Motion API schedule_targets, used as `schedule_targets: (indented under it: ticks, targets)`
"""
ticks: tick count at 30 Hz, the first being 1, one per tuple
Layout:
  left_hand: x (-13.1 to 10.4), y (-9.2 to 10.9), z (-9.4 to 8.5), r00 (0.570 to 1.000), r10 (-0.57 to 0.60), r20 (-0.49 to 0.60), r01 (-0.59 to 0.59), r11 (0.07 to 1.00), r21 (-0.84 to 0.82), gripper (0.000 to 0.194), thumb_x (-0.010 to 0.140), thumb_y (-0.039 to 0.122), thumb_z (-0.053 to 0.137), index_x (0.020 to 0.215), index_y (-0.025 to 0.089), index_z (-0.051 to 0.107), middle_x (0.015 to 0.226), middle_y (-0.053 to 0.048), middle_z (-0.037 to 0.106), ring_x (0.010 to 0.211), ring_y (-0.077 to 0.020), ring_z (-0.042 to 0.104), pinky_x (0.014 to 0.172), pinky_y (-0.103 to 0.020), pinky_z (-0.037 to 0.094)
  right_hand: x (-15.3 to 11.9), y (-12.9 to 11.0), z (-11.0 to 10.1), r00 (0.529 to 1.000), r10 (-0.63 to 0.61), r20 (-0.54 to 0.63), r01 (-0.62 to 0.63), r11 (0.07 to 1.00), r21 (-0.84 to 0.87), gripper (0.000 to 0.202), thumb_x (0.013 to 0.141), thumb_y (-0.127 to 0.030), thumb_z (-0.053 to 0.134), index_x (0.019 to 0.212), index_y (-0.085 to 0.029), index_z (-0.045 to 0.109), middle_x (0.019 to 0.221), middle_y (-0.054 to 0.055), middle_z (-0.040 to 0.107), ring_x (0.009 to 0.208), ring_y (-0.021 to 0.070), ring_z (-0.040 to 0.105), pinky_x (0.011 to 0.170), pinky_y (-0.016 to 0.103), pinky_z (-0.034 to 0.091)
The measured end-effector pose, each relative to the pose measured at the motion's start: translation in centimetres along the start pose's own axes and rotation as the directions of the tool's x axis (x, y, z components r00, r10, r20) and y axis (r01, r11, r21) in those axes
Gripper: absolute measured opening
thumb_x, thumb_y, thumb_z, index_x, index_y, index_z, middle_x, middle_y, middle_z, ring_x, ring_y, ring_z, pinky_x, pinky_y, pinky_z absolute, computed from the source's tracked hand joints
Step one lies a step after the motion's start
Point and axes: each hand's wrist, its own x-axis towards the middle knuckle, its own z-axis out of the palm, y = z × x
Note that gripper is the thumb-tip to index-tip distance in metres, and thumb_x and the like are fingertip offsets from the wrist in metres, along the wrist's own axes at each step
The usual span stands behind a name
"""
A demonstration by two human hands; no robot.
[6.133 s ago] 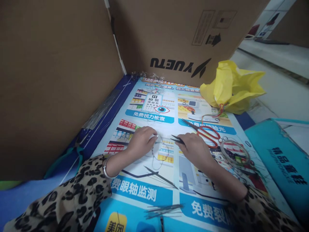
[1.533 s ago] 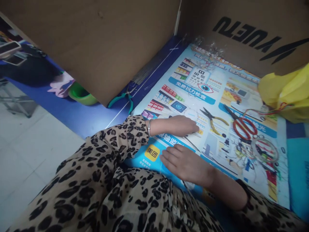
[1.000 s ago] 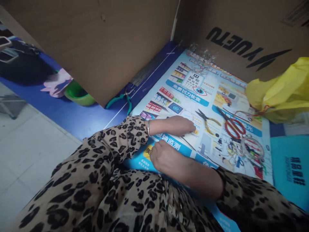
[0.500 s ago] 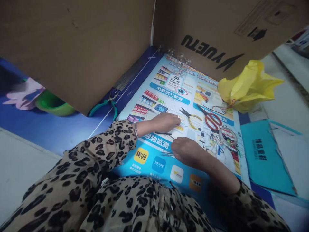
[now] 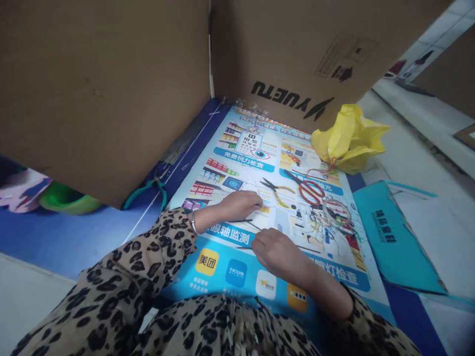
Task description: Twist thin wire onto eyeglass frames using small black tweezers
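Tall cardboard panels (image 5: pixel 104 89) stand beyond the hands, perhaps as a screen. A printed poster (image 5: pixel 222 249) covers part of the blue surface (image 5: pixel 122 222) beneath them, likely a pale ground for fine pieces. The left hand (image 5: pixel 241 205) curls low, fingertips together; whether it pinches anything, I cannot tell. The right hand (image 5: pixel 276 249), nearer the body, has its fingers bent together beside dark thin rods (image 5: pixel 245 247); its grip is hidden. Red-handled scissors (image 5: pixel 302 182) and yellow-handled pliers (image 5: pixel 275 188) lie just beyond both, seemingly for easy reach.
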Motion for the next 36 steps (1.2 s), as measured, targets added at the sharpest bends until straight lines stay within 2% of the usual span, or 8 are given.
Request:
schedule_targets:
  ticks: [7, 10, 12, 18, 24, 28, 32, 36]
  targets:
    - [-0.1, 0.3, -0.1, 1.000, -0.007, 0.004, 0.007, 1.000, 0.030, 0.022, 0.088, 0.023, 0.040, 0.091, 0.016, 0.060, 0.090, -0.003, 0.063, 0.086, -0.0143, 0.056, 0.077, -0.024, 0.041, 0.1, 1.6, -0.4, 0.987, 0.078, -0.139, -0.077, 0.997, 0.010, 0.019, 0.087, -0.018, 0.041, 0.077, -0.018, 0.057, 0.074, 0.003, 0.058, 0.071, 0.0147, 0.046, 0.065, 0.029, 0.029]
    - [-0.1, 0.7, -0.2, 0.998, 0.010, 0.057, -0.015, 0.996, 0.083, 0.019, 0.085, 0.022, 0.043, 0.088, 0.017, 0.061, 0.087, -0.003, 0.063, 0.082, -0.0146, 0.057, 0.075, -0.024, 0.041, 0.1, 2.9, -0.2, 0.890, 0.298, -0.344, -0.335, 0.941, -0.053, 0.020, 0.087, -0.021, 0.042, 0.096, -0.016, 0.060, 0.090, 0.008, 0.060, 0.083, 0.0185, 0.048, 0.072, 0.030, 0.031]
    - [-0.2, 1.1, -0.5, 0.993, 0.029, 0.113, -0.041, 0.993, 0.107, 0.018, 0.083, 0.020, 0.044, 0.087, 0.018, 0.062, 0.085, -0.002, 0.064, 0.080, -0.0149, 0.057, 0.072, -0.024, 0.041, 0.0, 3.4, 0.1, 0.847, 0.376, -0.375, -0.433, 0.898, -0.078, 0.021, 0.086, -0.021, 0.046, 0.100, -0.015, 0.060, 0.094, 0.009, 0.060, 0.086, 0.0201, 0.048, 0.073, 0.031, 0.032]
    - [-0.3, 1.9, -1.4, 0.974, 0.029, 0.223, -0.063, 0.987, 0.147, 0.019, 0.081, 0.017, 0.043, 0.086, 0.018, 0.062, 0.086, -0.003, 0.064, 0.081, -0.0157, 0.058, 0.069, -0.024, 0.040, 0.1, 3.3, 1.8, 0.873, 0.354, -0.337, -0.385, 0.922, -0.030, 0.020, 0.084, -0.015, 0.046, 0.093, -0.022, 0.063, 0.081, 0.004, 0.060, 0.079, 0.0167, 0.048, 0.071, 0.029, 0.033]
    - [-0.4, 0.6, -1.7, 0.969, -0.008, 0.248, -0.027, 0.990, 0.141, 0.020, 0.082, 0.022, 0.043, 0.088, 0.019, 0.062, 0.089, -0.002, 0.063, 0.080, -0.0148, 0.057, 0.069, -0.023, 0.040, 1.1, 4.5, 4.1, 0.821, 0.350, -0.451, -0.369, 0.928, 0.049, 0.022, 0.086, -0.020, 0.045, 0.089, -0.019, 0.067, 0.081, 0.006, 0.063, 0.079, 0.0155, 0.052, 0.073, 0.027, 0.036]
    - [-0.9, -0.2, -2.1, 0.988, -0.012, 0.154, -0.013, 0.986, 0.166, 0.025, 0.086, 0.022, 0.039, 0.092, 0.017, 0.062, 0.092, -0.005, 0.063, 0.085, -0.0140, 0.057, 0.076, -0.024, 0.041, 1.3, 5.3, 4.9, 0.768, 0.392, -0.506, -0.345, 0.920, 0.187, 0.024, 0.086, -0.028, 0.046, 0.087, -0.019, 0.068, 0.080, 0.005, 0.066, 0.080, 0.0152, 0.055, 0.075, 0.028, 0.039]
    - [-1.6, -0.1, -2.4, 0.999, -0.032, 0.007, 0.030, 0.974, 0.224, 0.026, 0.088, 0.021, 0.038, 0.090, 0.016, 0.063, 0.091, -0.006, 0.063, 0.087, -0.0151, 0.056, 0.078, -0.026, 0.041, 1.3, 5.4, 4.6, 0.759, 0.475, -0.445, -0.362, 0.877, 0.316, 0.024, 0.086, -0.031, 0.047, 0.082, -0.019, 0.068, 0.080, 0.005, 0.066, 0.081, 0.0145, 0.056, 0.076, 0.027, 0.041]
    - [-2.1, 0.3, -2.5, 0.999, -0.025, -0.024, 0.030, 0.979, 0.201, 0.025, 0.088, 0.022, 0.040, 0.090, 0.015, 0.064, 0.091, -0.006, 0.064, 0.089, -0.0146, 0.056, 0.080, -0.026, 0.042, 1.4, 5.2, 4.4, 0.753, 0.497, -0.432, -0.363, 0.860, 0.358, 0.023, 0.085, -0.032, 0.049, 0.079, -0.020, 0.067, 0.080, 0.003, 0.065, 0.081, 0.0142, 0.055, 0.077, 0.026, 0.041]
